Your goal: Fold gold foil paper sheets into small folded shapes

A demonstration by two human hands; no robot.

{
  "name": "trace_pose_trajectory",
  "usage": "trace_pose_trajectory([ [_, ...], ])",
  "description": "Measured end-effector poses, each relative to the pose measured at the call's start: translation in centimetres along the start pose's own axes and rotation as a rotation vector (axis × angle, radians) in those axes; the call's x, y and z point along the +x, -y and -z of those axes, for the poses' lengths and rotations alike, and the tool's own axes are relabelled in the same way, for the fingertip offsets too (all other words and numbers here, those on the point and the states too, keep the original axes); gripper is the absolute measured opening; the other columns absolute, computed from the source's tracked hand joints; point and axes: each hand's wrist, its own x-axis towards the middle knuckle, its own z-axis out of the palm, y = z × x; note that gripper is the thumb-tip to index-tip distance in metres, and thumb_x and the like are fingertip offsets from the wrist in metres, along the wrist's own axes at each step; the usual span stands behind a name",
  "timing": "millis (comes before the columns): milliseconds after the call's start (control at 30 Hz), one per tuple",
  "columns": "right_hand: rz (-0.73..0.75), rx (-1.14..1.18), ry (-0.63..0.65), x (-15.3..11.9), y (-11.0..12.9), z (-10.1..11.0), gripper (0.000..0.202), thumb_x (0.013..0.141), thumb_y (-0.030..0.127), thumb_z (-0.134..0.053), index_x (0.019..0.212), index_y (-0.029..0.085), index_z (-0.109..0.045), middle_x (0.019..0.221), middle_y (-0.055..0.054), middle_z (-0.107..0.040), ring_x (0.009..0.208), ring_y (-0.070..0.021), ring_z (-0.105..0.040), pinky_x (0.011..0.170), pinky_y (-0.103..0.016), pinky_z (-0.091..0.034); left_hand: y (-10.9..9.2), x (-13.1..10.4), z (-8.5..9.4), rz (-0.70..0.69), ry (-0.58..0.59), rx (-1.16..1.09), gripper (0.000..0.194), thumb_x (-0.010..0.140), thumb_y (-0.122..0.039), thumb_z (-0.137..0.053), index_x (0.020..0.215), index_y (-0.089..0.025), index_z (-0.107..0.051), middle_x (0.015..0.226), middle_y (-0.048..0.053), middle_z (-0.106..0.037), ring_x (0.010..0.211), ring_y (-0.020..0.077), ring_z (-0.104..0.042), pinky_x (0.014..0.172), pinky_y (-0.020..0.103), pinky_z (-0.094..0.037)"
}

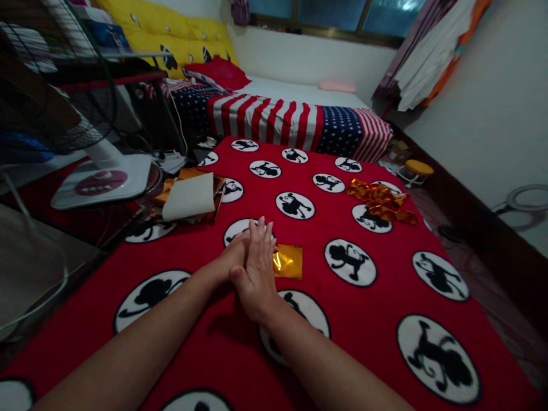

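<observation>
A small square of gold foil paper (289, 262) lies on the red blanket, just right of my hands. My right hand (258, 268) is held with its fingers stretched out, laid over my left hand, beside the foil's left edge. Most of my left hand (237, 249) is behind the right one, so its fingers are largely hidden. Whether it touches the foil I cannot make out. Crumpled or folded gold foil pieces (381, 200) are heaped at the right on the blanket. To the left sits a stack of gold and pale paper sheets (188, 197).
The red blanket (368, 319) carries white circles with black figures. An electric fan (103, 177) stands at the left beside a shelf with cords. Behind is a bed with a stars-and-stripes cover (282, 120). A small yellow-topped stool (418, 168) is at the right.
</observation>
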Motion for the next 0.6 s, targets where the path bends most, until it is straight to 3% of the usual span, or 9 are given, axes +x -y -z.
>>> trace_pose_trajectory([
  [67, -0.033, 0.021, -0.006, 0.0, -0.7, 0.3, 0.088, 0.087, 0.075, -0.011, 0.154, 0.02, -0.003, 0.161, -0.011, -0.005, 0.147, -0.0302, 0.006, 0.114, -0.061, -0.008, -0.2, 0.2, 0.3, -0.028, 0.036, 0.078, 0.038, 0.083, -0.037, -0.061, 0.115, -0.018, -0.067, 0.122, 0.011, -0.062, 0.115, 0.0315, -0.054, 0.096, 0.04, -0.04],
  [200, -0.103, 0.104, 0.032, -0.7, -2.1, 1.3, 0.09, 0.084, 0.077, -0.004, 0.154, 0.02, -0.002, 0.161, -0.011, -0.006, 0.147, -0.0285, 0.008, 0.114, -0.061, -0.006, -0.8, 0.0, 1.0, -0.169, 0.193, 0.334, 0.021, 0.078, -0.033, -0.066, 0.09, -0.018, -0.074, 0.116, 0.011, -0.061, 0.109, 0.0303, -0.053, 0.096, 0.043, -0.041],
  [333, -0.064, 0.136, 0.127, -1.4, -3.2, 2.7, 0.097, 0.079, 0.083, -0.01, 0.154, 0.021, -0.004, 0.162, -0.009, 0.0, 0.146, -0.0299, 0.015, 0.114, -0.062, -0.004, -1.4, -0.4, 1.2, -0.166, 0.168, 0.402, 0.016, 0.073, -0.03, -0.07, 0.084, -0.019, -0.074, 0.112, 0.01, -0.059, 0.107, 0.0277, -0.053, 0.093, 0.042, -0.043],
  [600, -0.087, 0.264, 0.107, -2.6, -5.3, 5.4, 0.088, 0.083, 0.079, -0.019, 0.154, 0.031, -0.001, 0.162, -0.002, 0.004, 0.146, -0.0284, 0.015, 0.115, -0.06, -0.005, -2.1, -0.3, 1.5, -0.204, 0.198, 0.348, 0.041, 0.07, -0.044, -0.076, 0.108, -0.029, -0.071, 0.106, 0.004, -0.059, 0.102, 0.0226, -0.052, 0.089, 0.036, -0.04],
])
